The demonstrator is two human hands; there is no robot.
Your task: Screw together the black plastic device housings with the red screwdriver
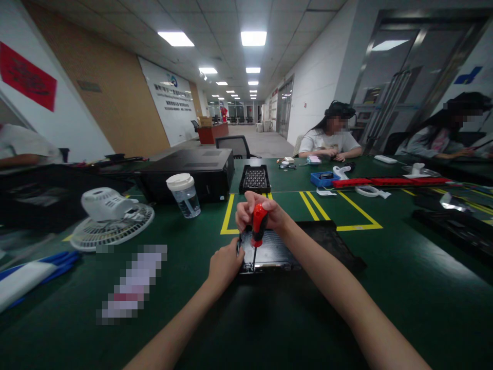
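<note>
My right hand (265, 211) is closed around a red-and-black screwdriver (259, 226), which points straight down. Its shaft meets the near left part of a flat black panel (327, 239) with a ribbed, shiny grey section (275, 246). I cannot tell whether the tip sits in a screw. At the panel's left edge my left hand (227, 263) grips the side, its thumb close to the screwdriver shaft. The undersides of the left fingers are hidden. The panel lies on the green table (185, 318).
To the left stand a white fan (111, 218), a lidded cup (184, 195) and a black computer case (185, 174). Behind the panel is a black screw tray (254, 179). A blue box (324, 179) and tape roll (367, 191) lie right. Other people sit around the table.
</note>
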